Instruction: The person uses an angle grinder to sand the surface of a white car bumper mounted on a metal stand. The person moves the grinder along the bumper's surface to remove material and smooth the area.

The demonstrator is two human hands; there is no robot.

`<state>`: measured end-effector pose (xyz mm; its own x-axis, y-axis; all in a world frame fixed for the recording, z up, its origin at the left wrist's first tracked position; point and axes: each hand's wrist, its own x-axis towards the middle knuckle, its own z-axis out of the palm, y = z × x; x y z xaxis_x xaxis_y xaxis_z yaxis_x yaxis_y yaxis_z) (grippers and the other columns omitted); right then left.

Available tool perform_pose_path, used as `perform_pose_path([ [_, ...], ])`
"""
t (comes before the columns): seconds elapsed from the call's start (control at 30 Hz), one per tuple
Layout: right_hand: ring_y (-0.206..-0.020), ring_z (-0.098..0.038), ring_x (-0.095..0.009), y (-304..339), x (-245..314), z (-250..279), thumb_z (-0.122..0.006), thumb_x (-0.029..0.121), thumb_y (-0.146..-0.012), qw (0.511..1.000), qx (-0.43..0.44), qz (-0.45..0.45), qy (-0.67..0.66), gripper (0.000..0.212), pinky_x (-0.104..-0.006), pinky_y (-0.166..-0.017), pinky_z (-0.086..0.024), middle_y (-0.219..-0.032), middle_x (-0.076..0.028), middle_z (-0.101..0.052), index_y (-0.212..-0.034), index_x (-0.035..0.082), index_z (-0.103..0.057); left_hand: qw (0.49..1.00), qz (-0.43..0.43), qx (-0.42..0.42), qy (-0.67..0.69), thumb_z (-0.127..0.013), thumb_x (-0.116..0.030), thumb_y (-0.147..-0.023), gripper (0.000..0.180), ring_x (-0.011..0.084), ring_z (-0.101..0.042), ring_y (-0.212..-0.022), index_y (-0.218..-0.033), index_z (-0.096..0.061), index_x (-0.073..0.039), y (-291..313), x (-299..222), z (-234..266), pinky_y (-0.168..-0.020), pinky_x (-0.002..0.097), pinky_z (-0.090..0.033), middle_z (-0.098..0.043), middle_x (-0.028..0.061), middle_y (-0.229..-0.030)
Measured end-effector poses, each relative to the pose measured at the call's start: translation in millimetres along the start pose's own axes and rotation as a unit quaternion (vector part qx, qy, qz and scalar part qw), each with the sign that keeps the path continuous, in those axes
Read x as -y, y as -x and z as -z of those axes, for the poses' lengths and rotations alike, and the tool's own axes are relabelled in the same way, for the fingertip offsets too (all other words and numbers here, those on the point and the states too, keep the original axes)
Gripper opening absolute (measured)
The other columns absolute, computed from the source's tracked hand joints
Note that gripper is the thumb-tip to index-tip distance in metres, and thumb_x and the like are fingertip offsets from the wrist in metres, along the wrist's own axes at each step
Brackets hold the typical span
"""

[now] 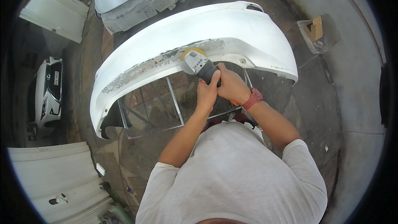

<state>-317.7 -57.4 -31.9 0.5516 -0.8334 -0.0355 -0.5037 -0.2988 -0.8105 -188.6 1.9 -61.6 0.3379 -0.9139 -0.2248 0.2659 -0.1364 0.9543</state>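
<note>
Both my hands are wrapped round the dark body of an angle grinder (198,63), which has a pale grey head and a yellow-rimmed disc. My left hand (207,91) grips it from the left side, near the rear of the body. On the right, my right hand (232,84) closes over the handle end, with a red watch (253,98) on that wrist. The disc lies against a white car bumper (174,31), over a long strip where the paint is scuffed to grey. The disc's contact face is hidden.
A metal mesh stand (176,101) is under the bumper. Beyond it stands a car part-covered in sheeting (141,10). A white car (49,91) is parked at far left. An opened cardboard box (316,28) lies by the right wall (352,58).
</note>
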Motion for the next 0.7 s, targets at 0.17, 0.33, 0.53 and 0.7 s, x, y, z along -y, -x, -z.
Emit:
perform_pose_path([
  [0.17,-0.103,-0.073,-0.058,11,8,10,-0.079,0.019,-0.091,0.998,-0.041,-0.028,-0.036,0.046,-0.0619,-0.085,-0.057,-0.102,-0.035,-0.075,-0.123,-0.002,-0.053,0.998,-0.014,0.016,-0.052,-0.078,-0.035,-0.109,0.047,0.0152,-0.068,-0.116,-0.138,-0.067,0.0,-8,11,-8,-0.105,0.0345,-0.054,-0.075,0.0074,-0.127],
  [0.33,-0.107,-0.073,-0.058,15,2,15,-0.079,0.022,-0.094,0.997,-0.069,-0.016,-0.017,0.052,-0.0609,-0.087,-0.058,-0.108,-0.037,-0.076,-0.131,-0.004,-0.054,0.994,-0.052,0.011,-0.096,-0.082,-0.036,-0.105,0.053,0.0171,-0.071,-0.118,-0.137,-0.069,0.004,-10,14,-19,-0.105,0.0355,-0.055,-0.078,0.0121,-0.13],
  [0.53,-0.113,-0.074,-0.056,20,-5,26,-0.077,0.021,-0.097,0.998,-0.05,-0.033,-0.004,0.053,-0.056,-0.092,-0.058,-0.112,-0.035,-0.076,-0.137,-0.003,-0.053,0.981,0.019,0.001,-0.192,-0.083,-0.052,-0.098,0.074,0.031,-0.075,-0.125,-0.139,-0.067,0.008,-5,1,-33,-0.111,0.0405,-0.055,-0.078,0.0225,-0.132],
  [0.7,-0.112,-0.075,-0.054,16,-17,17,-0.076,0.02,-0.098,0.998,-0.063,0.001,-0.023,0.053,-0.0547,-0.091,-0.058,-0.117,-0.034,-0.075,-0.139,-0.004,-0.051,0.979,-0.001,0.028,-0.204,-0.08,-0.062,-0.097,0.092,0.0404,-0.076,-0.125,-0.148,-0.057,0.011,-8,-6,-31,-0.109,0.0457,-0.058,-0.075,0.0297,-0.134],
])
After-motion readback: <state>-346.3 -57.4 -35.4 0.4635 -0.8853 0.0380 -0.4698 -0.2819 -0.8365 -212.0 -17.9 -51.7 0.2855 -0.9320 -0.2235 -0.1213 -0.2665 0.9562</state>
